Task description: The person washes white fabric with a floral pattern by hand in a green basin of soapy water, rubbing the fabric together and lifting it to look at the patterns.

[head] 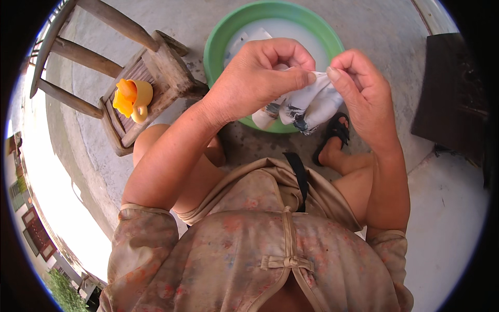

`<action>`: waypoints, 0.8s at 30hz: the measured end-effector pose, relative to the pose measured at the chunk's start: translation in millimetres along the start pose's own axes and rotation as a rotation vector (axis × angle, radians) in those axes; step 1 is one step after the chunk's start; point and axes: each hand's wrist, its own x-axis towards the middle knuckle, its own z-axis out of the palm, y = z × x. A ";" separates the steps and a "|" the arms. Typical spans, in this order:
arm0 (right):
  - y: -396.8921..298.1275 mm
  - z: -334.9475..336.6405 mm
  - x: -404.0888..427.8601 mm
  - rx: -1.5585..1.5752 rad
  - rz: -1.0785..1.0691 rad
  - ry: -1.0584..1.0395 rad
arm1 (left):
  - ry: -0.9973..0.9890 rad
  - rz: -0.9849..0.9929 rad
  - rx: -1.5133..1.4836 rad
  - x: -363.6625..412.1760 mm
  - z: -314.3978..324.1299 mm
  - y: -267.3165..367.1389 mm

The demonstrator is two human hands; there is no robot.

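Observation:
A white cloth with dark printed patterns (pixel 308 107) hangs in folds from between my two hands. My left hand (pixel 265 78) pinches its upper edge between thumb and curled fingers. On the other side, my right hand (pixel 362 89) grips the same edge with thumb and forefinger, a short way from the left thumb. Below and beyond the hands stands a round green plastic basin (pixel 213 50) holding cloudy, whitish water (pixel 280 31). A pale piece of cloth or similar material (pixel 259 34) lies in the water, partly hidden by my left hand.
A wooden chair (pixel 171 74) stands at the left, with a yellow mug (pixel 144 93) and an orange object (pixel 125 97) on its seat. At the right is a dark panel-like object (pixel 448 89). My sandalled foot (pixel 335 140) rests on the concrete floor (pixel 386 23) beside the basin.

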 end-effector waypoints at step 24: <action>-4.7 18.8 -1.8 -0.243 -0.221 0.016 | 0.014 0.069 -0.076 1.7 5.5 -5.6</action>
